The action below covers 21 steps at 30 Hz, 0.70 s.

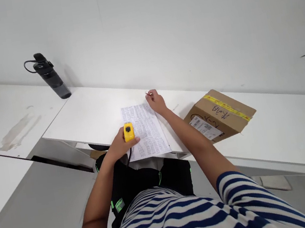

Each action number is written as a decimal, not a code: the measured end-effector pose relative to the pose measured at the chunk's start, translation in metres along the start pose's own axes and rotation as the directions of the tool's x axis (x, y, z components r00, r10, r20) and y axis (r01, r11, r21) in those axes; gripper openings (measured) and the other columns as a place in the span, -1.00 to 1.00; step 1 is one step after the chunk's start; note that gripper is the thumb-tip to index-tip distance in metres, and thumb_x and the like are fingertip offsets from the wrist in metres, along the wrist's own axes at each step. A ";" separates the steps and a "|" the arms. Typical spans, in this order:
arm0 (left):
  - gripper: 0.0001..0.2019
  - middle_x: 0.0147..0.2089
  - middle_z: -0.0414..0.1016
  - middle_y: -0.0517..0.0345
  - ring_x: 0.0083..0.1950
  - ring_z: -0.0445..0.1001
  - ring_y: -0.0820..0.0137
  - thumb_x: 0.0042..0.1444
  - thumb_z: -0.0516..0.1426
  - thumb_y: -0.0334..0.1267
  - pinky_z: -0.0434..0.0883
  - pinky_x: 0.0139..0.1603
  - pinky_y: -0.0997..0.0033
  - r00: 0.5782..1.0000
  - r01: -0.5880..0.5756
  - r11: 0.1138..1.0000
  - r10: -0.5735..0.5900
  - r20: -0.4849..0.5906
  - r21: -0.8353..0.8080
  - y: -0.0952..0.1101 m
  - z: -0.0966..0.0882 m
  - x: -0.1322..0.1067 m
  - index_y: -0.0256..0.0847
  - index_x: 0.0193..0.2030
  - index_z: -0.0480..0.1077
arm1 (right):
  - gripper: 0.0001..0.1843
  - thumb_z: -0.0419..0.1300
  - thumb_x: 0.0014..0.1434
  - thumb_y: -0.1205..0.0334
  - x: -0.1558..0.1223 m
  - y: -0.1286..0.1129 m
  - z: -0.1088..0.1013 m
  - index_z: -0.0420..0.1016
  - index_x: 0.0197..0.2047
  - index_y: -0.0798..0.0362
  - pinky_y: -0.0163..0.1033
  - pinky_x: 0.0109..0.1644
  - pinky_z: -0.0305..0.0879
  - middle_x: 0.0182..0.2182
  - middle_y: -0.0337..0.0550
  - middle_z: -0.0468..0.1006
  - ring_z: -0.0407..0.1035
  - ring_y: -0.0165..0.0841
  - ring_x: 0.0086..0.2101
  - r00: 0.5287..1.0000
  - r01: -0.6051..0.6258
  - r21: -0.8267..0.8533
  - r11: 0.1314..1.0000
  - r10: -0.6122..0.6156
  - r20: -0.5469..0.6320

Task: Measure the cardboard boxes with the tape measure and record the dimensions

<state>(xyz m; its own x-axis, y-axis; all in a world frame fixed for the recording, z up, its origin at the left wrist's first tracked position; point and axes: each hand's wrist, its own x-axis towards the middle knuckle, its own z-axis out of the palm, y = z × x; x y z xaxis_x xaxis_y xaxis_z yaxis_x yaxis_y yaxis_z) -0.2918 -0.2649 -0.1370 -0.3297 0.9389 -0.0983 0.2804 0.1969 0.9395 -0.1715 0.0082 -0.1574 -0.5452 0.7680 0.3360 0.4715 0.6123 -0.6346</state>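
My left hand (pixel 119 145) is closed around a yellow tape measure (pixel 129 132) with a black button, held over the near left part of a densely written sheet of paper (pixel 147 130). A black strap hangs below that hand. By the far right corner of the paper, my right hand (pixel 156 102) has its fingers closed in a pinch. A small white and reddish thing (pixel 147 93) shows at their tips, too small to name. The sheet lies on the white table (pixel 93 108), its lower edge at the table's front edge.
To the right, a cardboard box (pixel 219 115) with yellow tape and a shipping label sits beside my right forearm. A dark water bottle (pixel 53 79) stands at the back left, close to the white wall (pixel 139 31). A smudge (pixel 18 131) marks the left tabletop.
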 end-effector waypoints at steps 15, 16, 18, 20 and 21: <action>-0.43 -0.12 0.63 0.03 -0.07 0.56 0.13 0.24 0.03 0.26 0.33 -0.11 0.28 0.994 -0.077 0.852 0.108 -0.031 0.518 0.013 0.072 0.171 -0.10 0.15 0.43 | -0.51 0.11 0.18 -0.21 -0.059 0.027 -0.002 0.36 -0.57 -0.01 -0.25 -0.33 0.22 -0.61 -0.27 0.36 0.27 -0.37 -0.47 0.958 -0.286 0.443 0.850 0.269 0.103; -0.43 -0.14 0.62 0.04 -0.09 0.55 0.15 0.24 0.03 0.26 0.33 -0.13 0.29 0.993 -0.078 0.851 0.114 -0.038 0.520 0.012 0.073 0.171 -0.11 0.14 0.43 | -0.53 0.13 0.18 -0.18 -0.060 0.028 0.000 0.35 -0.57 -0.01 -0.25 -0.34 0.20 -0.60 -0.28 0.35 0.25 -0.37 -0.47 0.960 -0.279 0.430 0.859 0.255 0.115; -0.44 -0.18 0.61 0.07 -0.14 0.54 0.19 0.25 0.02 0.26 0.33 -0.17 0.29 0.990 -0.085 0.849 0.132 -0.054 0.521 0.012 0.076 0.170 -0.11 0.13 0.43 | -0.56 0.12 0.20 -0.12 -0.062 0.030 0.000 0.31 -0.57 -0.02 -0.25 -0.35 0.16 -0.59 -0.28 0.34 0.23 -0.38 -0.47 0.966 -0.260 0.413 0.873 0.230 0.122; -0.44 -0.23 0.59 0.09 -0.21 0.51 0.23 0.25 0.01 0.27 0.32 -0.21 0.29 0.989 -0.093 0.853 0.139 -0.052 0.514 0.014 0.079 0.170 -0.12 0.12 0.43 | -0.59 0.12 0.21 -0.05 -0.063 0.031 -0.001 0.24 -0.58 -0.03 -0.25 -0.37 0.10 -0.59 -0.30 0.31 0.18 -0.40 -0.48 0.967 -0.255 0.396 0.882 0.225 0.119; -0.44 -0.25 0.58 0.10 -0.23 0.50 0.25 0.25 0.00 0.27 0.31 -0.22 0.29 0.990 -0.092 0.856 0.136 -0.049 0.509 0.015 0.081 0.169 -0.12 0.11 0.43 | -0.59 0.13 0.21 -0.03 -0.063 0.031 -0.001 0.20 -0.58 -0.03 -0.25 -0.39 0.07 -0.60 -0.31 0.27 0.14 -0.41 -0.50 0.966 -0.259 0.386 0.885 0.231 0.118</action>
<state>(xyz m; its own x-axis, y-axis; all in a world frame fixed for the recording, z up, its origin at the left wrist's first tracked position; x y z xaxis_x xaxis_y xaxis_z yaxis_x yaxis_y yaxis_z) -0.2708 -0.0802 -0.1663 -0.3325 0.9420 0.0464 0.7291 0.2255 0.6462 -0.1215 -0.0208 -0.1974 -0.4997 0.8609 0.0954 0.2913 0.2708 -0.9175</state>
